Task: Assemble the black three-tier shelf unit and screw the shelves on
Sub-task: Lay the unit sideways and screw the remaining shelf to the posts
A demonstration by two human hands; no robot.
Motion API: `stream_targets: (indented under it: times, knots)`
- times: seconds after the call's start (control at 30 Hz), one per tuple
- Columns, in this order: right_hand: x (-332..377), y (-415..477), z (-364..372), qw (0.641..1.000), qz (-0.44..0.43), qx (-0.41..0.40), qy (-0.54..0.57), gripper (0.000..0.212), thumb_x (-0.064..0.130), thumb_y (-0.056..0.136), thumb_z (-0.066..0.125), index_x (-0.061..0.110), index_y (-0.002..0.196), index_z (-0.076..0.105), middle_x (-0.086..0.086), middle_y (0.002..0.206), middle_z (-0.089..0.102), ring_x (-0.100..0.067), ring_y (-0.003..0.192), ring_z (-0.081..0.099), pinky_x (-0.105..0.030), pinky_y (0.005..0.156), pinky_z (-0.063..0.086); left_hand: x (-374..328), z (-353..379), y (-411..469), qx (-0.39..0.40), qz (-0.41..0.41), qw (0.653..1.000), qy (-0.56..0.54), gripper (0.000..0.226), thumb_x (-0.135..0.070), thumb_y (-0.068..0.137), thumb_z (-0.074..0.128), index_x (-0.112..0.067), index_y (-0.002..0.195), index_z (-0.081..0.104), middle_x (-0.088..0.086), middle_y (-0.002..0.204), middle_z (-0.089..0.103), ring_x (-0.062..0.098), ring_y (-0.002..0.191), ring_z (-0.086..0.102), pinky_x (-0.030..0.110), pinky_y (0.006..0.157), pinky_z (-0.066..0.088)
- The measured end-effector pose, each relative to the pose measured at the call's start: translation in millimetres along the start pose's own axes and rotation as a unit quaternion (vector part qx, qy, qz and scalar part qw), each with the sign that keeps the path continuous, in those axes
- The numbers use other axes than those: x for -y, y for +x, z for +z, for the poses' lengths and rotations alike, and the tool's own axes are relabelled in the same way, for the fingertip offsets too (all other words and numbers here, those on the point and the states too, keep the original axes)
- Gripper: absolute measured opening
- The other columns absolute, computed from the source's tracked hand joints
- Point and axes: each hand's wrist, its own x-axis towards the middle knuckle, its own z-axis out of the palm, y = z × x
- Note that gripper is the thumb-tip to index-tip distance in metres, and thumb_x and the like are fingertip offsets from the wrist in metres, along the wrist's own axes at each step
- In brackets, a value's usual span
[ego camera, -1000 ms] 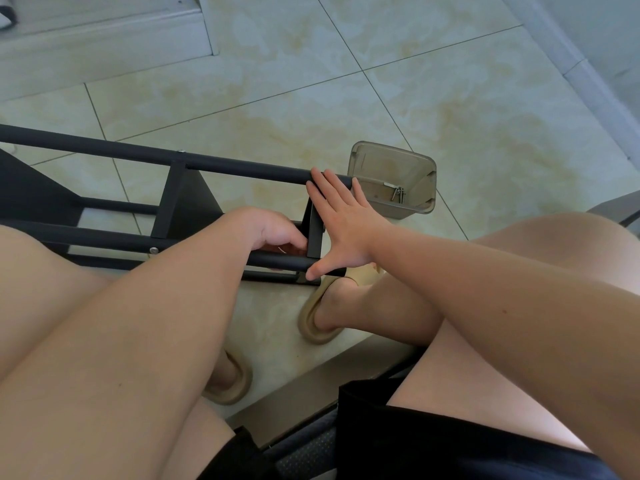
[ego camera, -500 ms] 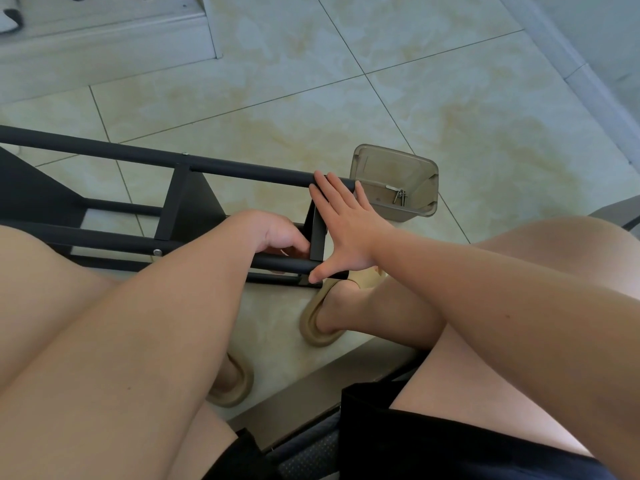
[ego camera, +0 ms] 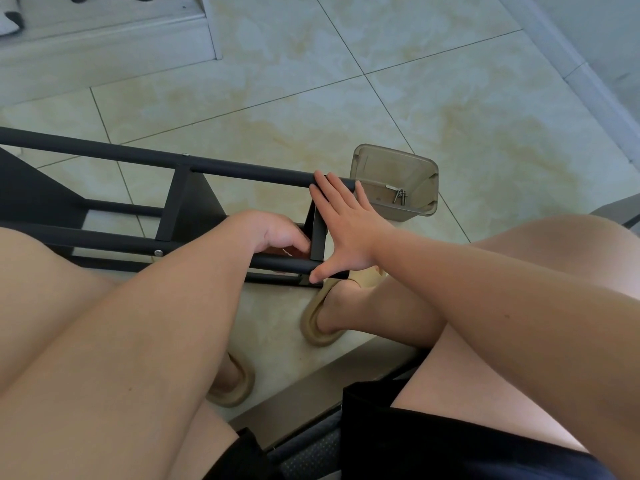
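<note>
Shelf unit (ego camera: pixel 242 173) on its side on floor (ego camera: pixel 450 98). Right hand (ego camera: pixel 346 233) spread flat, bracing its end. Left hand (ego camera: pixel 277 230) curled inside it; holding what, cannot tell. Best: brace square, thread in straight.

Your left forearm (ego camera: pixel 156 323) and right forearm (ego camera: pixel 485 282) are bare, right down to your left hand (ego camera: pixel 273 233) and right hand (ego camera: pixel 346 233). You wear black shorts (ego camera: pixel 450 445) in plain dark fabric, with the hem cut across both thighs and the legs bare below it. On your feet are chunky tan foam slides with a thick rounded sole and one wide strap: right sandal (ego camera: pixel 317 323) and left sandal (ego camera: pixel 237 388). The left one is mostly hidden behind your arm.
</note>
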Motion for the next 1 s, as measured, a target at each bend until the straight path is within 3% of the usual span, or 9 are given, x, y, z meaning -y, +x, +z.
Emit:
stream_targets:
  times: [0.17, 0.27, 0.37, 0.5, 0.6, 0.8, 0.9, 1.0]
  knots:
    - [-0.1, -0.4, -0.5, 1.0, -0.001, -0.001, 0.0, 0.154, 0.095, 0.056, 0.058, 0.007, 0.159, -0.014, -0.007, 0.164, -0.029, -0.026, 0.151, -0.027, -0.056, 0.122, -0.01, 0.8, -1.1, 0.7, -0.012, 0.005, 1.0, 0.006, 0.021, -0.013, 0.082, 0.069, -0.01, 0.101, 0.076, 0.012, 0.108, 0.073, 0.033, 0.114, 0.063, 0.047, 0.108, 0.044]
    - [0.0, -0.1, -0.2, 1.0, -0.002, 0.001, 0.0, 0.153, 0.095, 0.056, 0.058, 0.007, 0.158, -0.015, -0.007, 0.164, -0.029, -0.026, 0.151, -0.028, -0.056, 0.122, -0.01, 1.7, -2.2, 0.2, 0.006, 0.005, 1.0, -0.004, 0.022, -0.01, 0.082, 0.065, -0.006, 0.101, 0.076, 0.016, 0.106, 0.072, 0.033, 0.102, 0.063, 0.049, 0.107, 0.043]
    - [0.1, -0.2, 0.2, 1.0, 0.0, 0.0, 0.002, 0.154, 0.095, 0.056, 0.059, 0.007, 0.159, -0.015, -0.007, 0.164, -0.029, -0.026, 0.151, -0.028, -0.056, 0.122, -0.01, 1.6, -0.7, 0.5, 0.023, 0.006, 0.999, -0.022, 0.016, -0.014, 0.084, 0.067, -0.008, 0.095, 0.076, 0.009, 0.093, 0.075, 0.027, 0.09, 0.065, 0.041, 0.092, 0.05]
    - [0.0, -0.5, 1.0, 1.0, 0.0, -0.002, 0.003, 0.154, 0.095, 0.055, 0.058, 0.007, 0.159, -0.015, -0.007, 0.164, -0.029, -0.025, 0.151, -0.027, -0.055, 0.122, -0.01, 0.5, 1.1, 1.1, 0.001, 0.008, 1.0, -0.01, 0.019, -0.016, 0.083, 0.07, -0.008, 0.1, 0.075, 0.009, 0.092, 0.076, 0.023, 0.084, 0.066, 0.033, 0.079, 0.052]
    - [0.2, -0.4, 1.5, 1.0, 0.0, -0.003, 0.003, 0.154, 0.095, 0.055, 0.058, 0.007, 0.159, -0.015, -0.007, 0.165, -0.029, -0.025, 0.151, -0.027, -0.055, 0.122, -0.01, -0.1, 1.4, -1.2, 0.006, 0.002, 1.0, -0.009, 0.017, -0.013, 0.084, 0.068, -0.006, 0.098, 0.075, 0.007, 0.083, 0.073, 0.026, 0.084, 0.063, 0.037, 0.088, 0.049]
    - [-0.3, -0.5, 1.9, 1.0, -0.002, -0.004, 0.003, 0.153, 0.095, 0.056, 0.058, 0.007, 0.159, -0.014, -0.007, 0.165, -0.028, -0.026, 0.151, -0.027, -0.056, 0.123, -0.01, 0.0, 0.1, -3.7, 0.029, -0.005, 0.999, -0.026, 0.019, -0.014, 0.088, 0.062, -0.006, 0.1, 0.074, 0.011, 0.099, 0.073, 0.032, 0.099, 0.063, 0.045, 0.102, 0.045]
    - [0.1, -0.5, 1.9, 1.0, -0.002, -0.004, 0.004, 0.154, 0.095, 0.055, 0.058, 0.007, 0.159, -0.014, -0.008, 0.165, -0.028, -0.026, 0.152, -0.026, -0.056, 0.123, -0.009, -0.9, 1.4, -2.4, 0.001, -0.005, 1.0, -0.017, 0.027, -0.019, 0.085, 0.069, -0.006, 0.108, 0.074, 0.013, 0.108, 0.074, 0.03, 0.101, 0.068, 0.041, 0.097, 0.051]
    - [-0.1, -0.6, 1.8, 1.0, -0.002, -0.004, 0.006, 0.154, 0.095, 0.054, 0.057, 0.007, 0.159, -0.014, -0.008, 0.165, -0.028, -0.026, 0.152, -0.026, -0.057, 0.123, -0.009, -1.2, 2.0, -2.3, -0.006, -0.005, 1.0, -0.001, 0.03, -0.019, 0.083, 0.071, -0.006, 0.11, 0.074, 0.014, 0.108, 0.074, 0.03, 0.101, 0.067, 0.044, 0.102, 0.047]
